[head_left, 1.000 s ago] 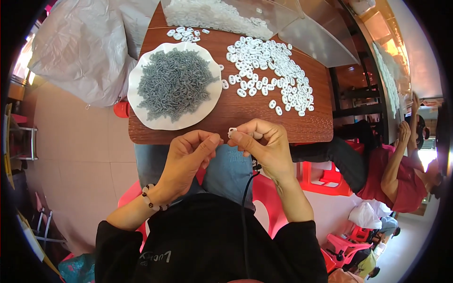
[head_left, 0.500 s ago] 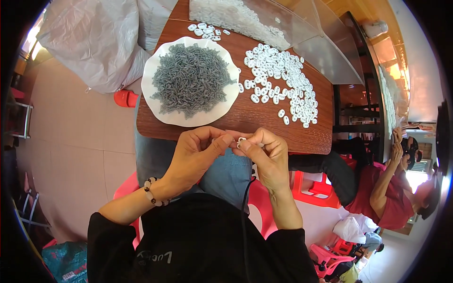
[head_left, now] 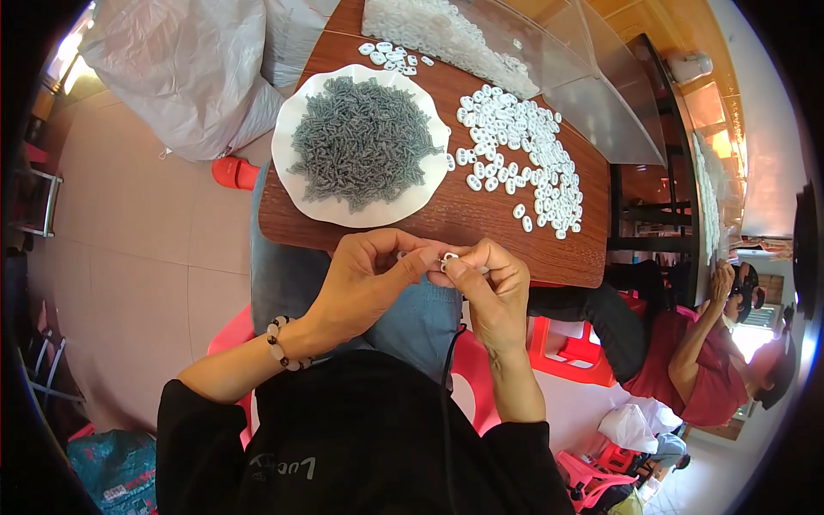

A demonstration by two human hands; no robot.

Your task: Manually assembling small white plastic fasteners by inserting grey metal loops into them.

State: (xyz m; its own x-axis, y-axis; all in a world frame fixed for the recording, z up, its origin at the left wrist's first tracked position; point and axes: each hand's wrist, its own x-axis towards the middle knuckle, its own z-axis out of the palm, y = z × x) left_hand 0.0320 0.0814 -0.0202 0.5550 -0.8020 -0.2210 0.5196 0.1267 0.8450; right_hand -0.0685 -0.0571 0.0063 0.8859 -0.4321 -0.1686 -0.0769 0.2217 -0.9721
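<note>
Both of my hands meet just off the table's near edge, over my lap. My right hand (head_left: 491,287) pinches a small white two-holed piece (head_left: 449,257) between thumb and forefinger. Close against it, the closed fingertips of my left hand (head_left: 369,279) come together; whatever they hold is too small and hidden to name. Beyond the left hand stands a white wavy-rimmed plate (head_left: 296,199) heaped with small grey ridged pieces (head_left: 365,137). Loose white two-holed ovals (head_left: 558,184) are spread over the table to its right.
A clear box (head_left: 481,51) of white pieces lies along the brown table's (head_left: 412,232) far edge, with a few small white pieces (head_left: 390,57) left of it. Large white sacks (head_left: 184,77) stand at far left, near a red slipper (head_left: 234,172). A person in red (head_left: 687,365) sits to the right.
The view has shifted slightly, so the table and plate sit a little further right. My hands stay together, with the white piece still in the right fingertips.
</note>
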